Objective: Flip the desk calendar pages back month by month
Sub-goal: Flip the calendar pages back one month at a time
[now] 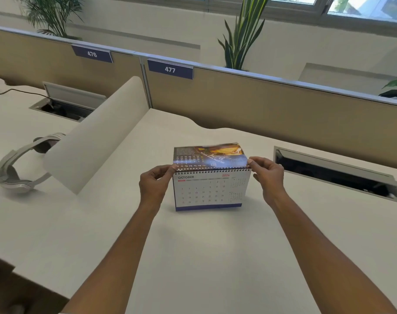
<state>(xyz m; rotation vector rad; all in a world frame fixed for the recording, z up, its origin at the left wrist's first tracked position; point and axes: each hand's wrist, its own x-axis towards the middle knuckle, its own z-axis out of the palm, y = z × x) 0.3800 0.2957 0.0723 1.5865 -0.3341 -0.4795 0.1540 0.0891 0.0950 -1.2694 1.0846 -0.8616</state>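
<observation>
On the desk (193, 257), both hands pinch a lifted page (210, 156).
Left hand (155, 184) and right hand (269, 175) grip its corners (print blurred); calendar (210, 192) reads OCTOBER 2026.

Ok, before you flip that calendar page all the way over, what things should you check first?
1. Both hands hold the lifted page: left hand pinches its left corner, right hand its right corner. Ok.
2. One page only is pinched: the lifted page is blurred, so cannot tell.
3. Month facing you: the desk calendar shows October. Ok.
4. Page on the spiral binding: it looks threaded along the top. Ok.
5. Room behind for the page to land: the bare desk carries on there. Ok.
6. Calendar base steady: it stands upright on the desk, nobody holds it. Cannot tell.
</observation>
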